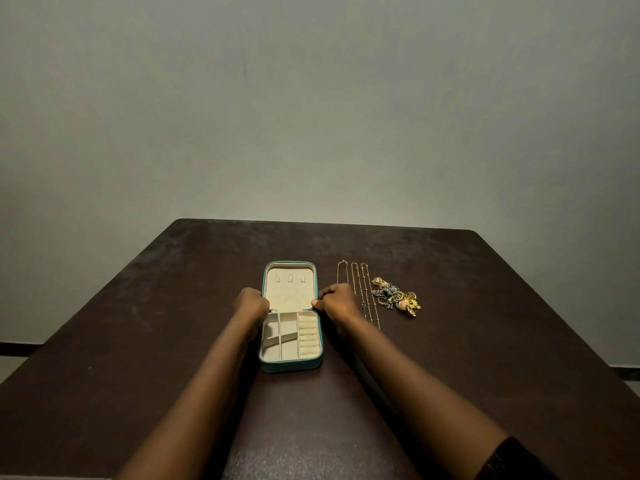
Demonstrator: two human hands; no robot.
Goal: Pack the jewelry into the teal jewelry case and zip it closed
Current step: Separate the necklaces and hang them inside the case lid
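Observation:
The teal jewelry case lies open on the dark table, its cream lid folded back flat and its divided tray toward me. My left hand grips the lid's left edge near the hinge. My right hand pinches the lid's right edge at the same height. To the right of the case lie three thin gold chains stretched out side by side. Beyond them sits a heap of earrings and rings, gold, silver and pink.
The dark brown table ends at a far edge against a plain grey wall. Its left and right edges slope outward toward me. The tray has several compartments and a ring roll section on the right, all without jewelry.

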